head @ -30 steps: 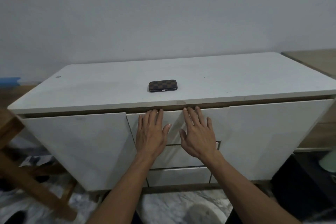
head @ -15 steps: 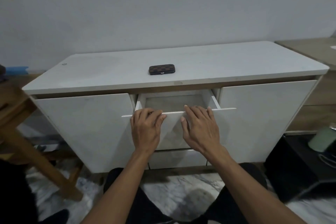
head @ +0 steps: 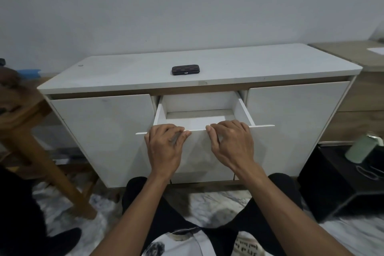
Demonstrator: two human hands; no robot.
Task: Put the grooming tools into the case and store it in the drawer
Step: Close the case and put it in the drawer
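Note:
A dark checkered grooming case [head: 185, 69] lies closed on the white cabinet top [head: 249, 64], near its front edge and above the middle. Below it the top middle drawer [head: 199, 104] stands pulled out, and nothing shows inside it. My left hand [head: 165, 147] grips the top edge of the drawer front on the left, fingers curled over it. To its right my right hand [head: 231, 144] grips the same edge, also with curled fingers. No loose grooming tools are in sight.
White cabinet doors [head: 104, 131] flank the drawer on both sides. A wooden stool or table leg [head: 52, 172] stands at the left. A black box [head: 332, 189] and a pale green bottle [head: 361, 148] sit at the right. A wooden sideboard [head: 357, 97] adjoins the cabinet.
The drawer went from closed to pulled well out. Both hands went from lying flat on its front to gripping its top edge, and came toward me with it.

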